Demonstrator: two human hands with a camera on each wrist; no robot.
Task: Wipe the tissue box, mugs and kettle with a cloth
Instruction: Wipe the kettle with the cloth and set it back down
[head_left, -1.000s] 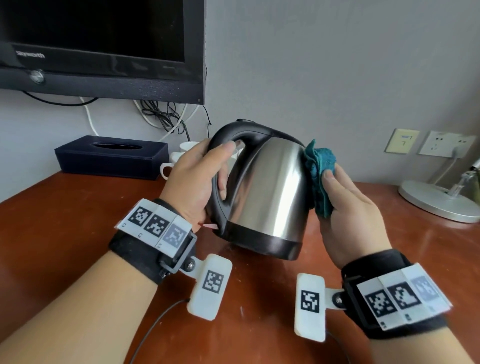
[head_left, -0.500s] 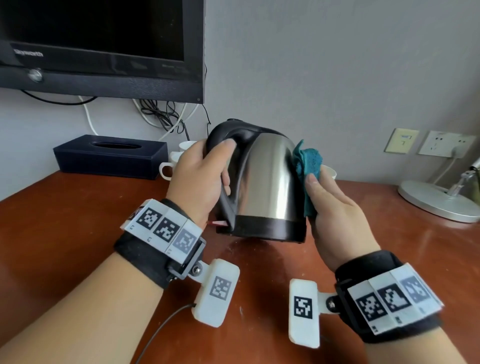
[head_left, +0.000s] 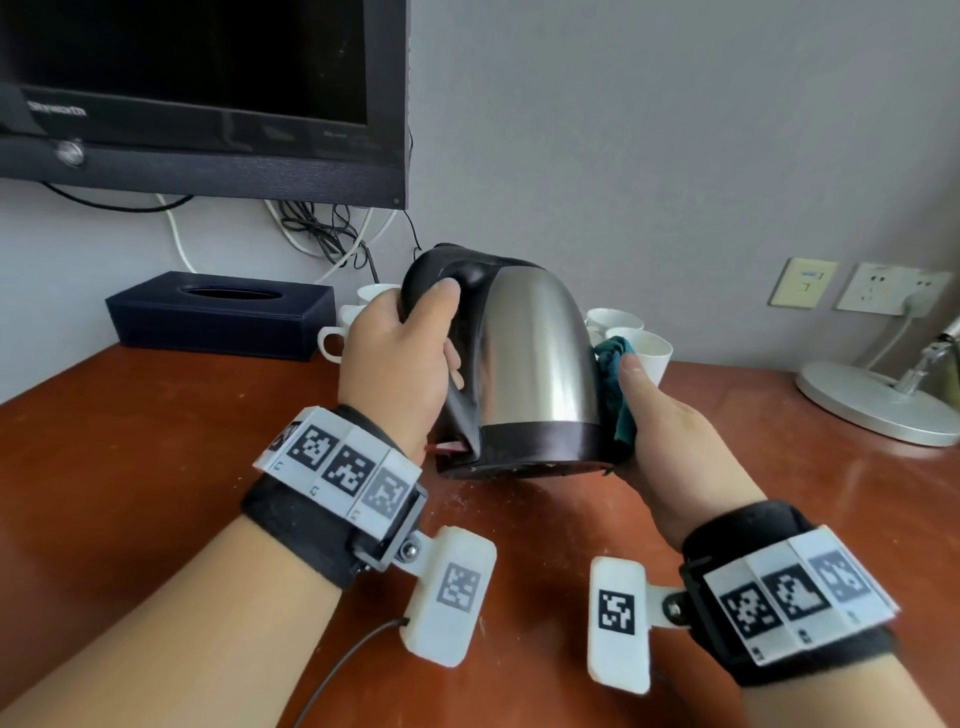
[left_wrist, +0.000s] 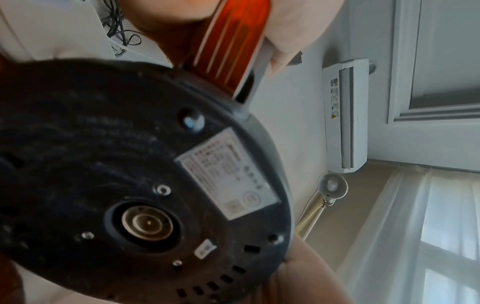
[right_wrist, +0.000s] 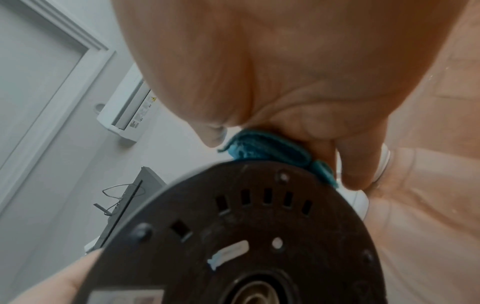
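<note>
A steel kettle (head_left: 535, 358) with a black handle and base is held tilted above the desk. My left hand (head_left: 405, 358) grips its black handle. My right hand (head_left: 654, 415) presses a bunched teal cloth (head_left: 615, 379) against the kettle's right side near the base. Both wrist views look up at the kettle's black underside (left_wrist: 130, 185) (right_wrist: 246, 236); the teal cloth (right_wrist: 267, 150) shows between my right-hand fingers and the rim. White mugs (head_left: 639, 348) stand behind the kettle on the right, others (head_left: 343, 332) on the left. A dark blue tissue box (head_left: 218, 317) sits at the back left.
The wooden desk (head_left: 156, 441) runs to the wall. A wall-mounted television (head_left: 202, 93) hangs over the tissue box with cables (head_left: 322, 234) below it. A lamp base (head_left: 878, 400) stands at the right; wall sockets (head_left: 888, 288) are above it.
The kettle has swung from leaning over to nearly upright, with its base toward me. My right hand and the cloth slid down the kettle's side from the top to the base.
</note>
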